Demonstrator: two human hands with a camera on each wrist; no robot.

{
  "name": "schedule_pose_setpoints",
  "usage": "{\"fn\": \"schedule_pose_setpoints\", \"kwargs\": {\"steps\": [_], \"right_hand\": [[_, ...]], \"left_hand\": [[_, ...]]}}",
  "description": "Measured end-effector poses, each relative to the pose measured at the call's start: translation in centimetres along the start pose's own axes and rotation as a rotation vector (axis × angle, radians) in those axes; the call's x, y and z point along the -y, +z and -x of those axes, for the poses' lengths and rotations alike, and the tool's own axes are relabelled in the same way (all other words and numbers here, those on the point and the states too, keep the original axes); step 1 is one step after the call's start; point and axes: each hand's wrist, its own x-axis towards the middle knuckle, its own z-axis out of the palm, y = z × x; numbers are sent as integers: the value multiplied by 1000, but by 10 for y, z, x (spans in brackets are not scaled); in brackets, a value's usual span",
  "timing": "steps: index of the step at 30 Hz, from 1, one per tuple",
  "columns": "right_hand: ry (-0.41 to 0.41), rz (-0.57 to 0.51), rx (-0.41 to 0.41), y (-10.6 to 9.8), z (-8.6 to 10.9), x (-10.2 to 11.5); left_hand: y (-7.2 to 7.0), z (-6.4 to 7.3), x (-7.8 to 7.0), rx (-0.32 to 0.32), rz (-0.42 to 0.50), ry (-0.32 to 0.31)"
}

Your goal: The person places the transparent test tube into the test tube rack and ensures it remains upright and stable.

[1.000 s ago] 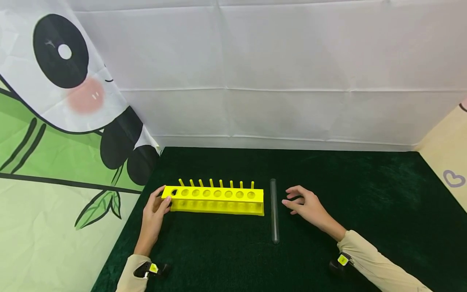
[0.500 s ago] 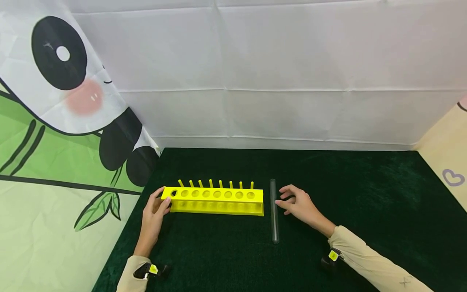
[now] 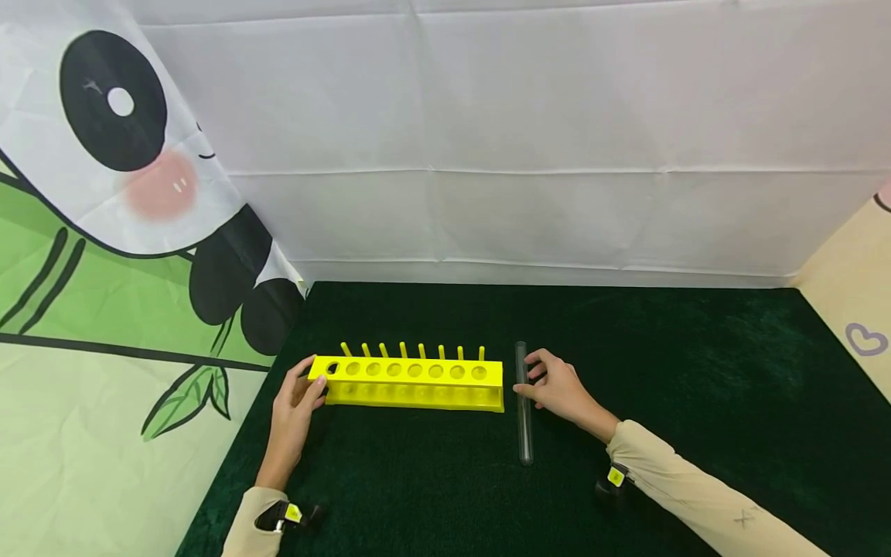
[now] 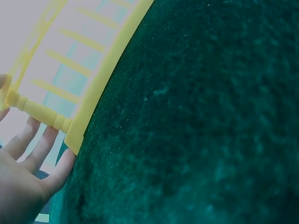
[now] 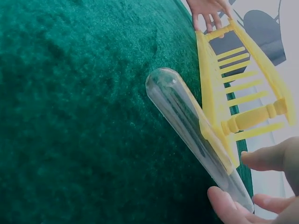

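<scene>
A yellow test tube rack (image 3: 415, 396) stands on the dark green cloth, its row of holes facing up and pegs along the back. My left hand (image 3: 291, 418) grips the rack's left end, thumb at the front top edge and fingers round the end post, as the left wrist view shows. To the rack's right, a clear glass test tube (image 3: 525, 437) lies with its rounded end toward me. Over its middle, my right hand (image 3: 562, 393) reaches with thumb and fingers parted. In the right wrist view, the thumb (image 5: 268, 157) stays apart from the glass while a fingertip (image 5: 222, 201) is right beside it.
The green cloth (image 3: 661, 363) covers the table up to a white fabric backdrop (image 3: 543, 224). A panda-print sheet (image 3: 167, 186) hangs on the left, and a cream panel (image 3: 859, 309) stands on the right.
My right hand has moved left, from beside the test tube to over it, thumb now across the tube. The left hand and the rack have stayed in place.
</scene>
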Motion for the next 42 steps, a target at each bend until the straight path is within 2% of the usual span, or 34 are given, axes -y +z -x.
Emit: {"fn": "schedule_pose_setpoints", "kwargs": {"steps": [3,13,18,25,42], "right_hand": [[10,25,-13,4,-4,1],[32,78,-86,13,-8,8],[39,85,-88,15,-9,14],[61,63,-97,9,-8,14],[102,-54,-64,-3,-4,9]], "left_hand": [[-1,-1,2,-7,-8,14],[0,-1,1,-7,-14,-6],[-4,2,0,-26,-20,-13],[-1,-1,1,-4,8,-3],[3,1,-2,-9,18,-5]]}}
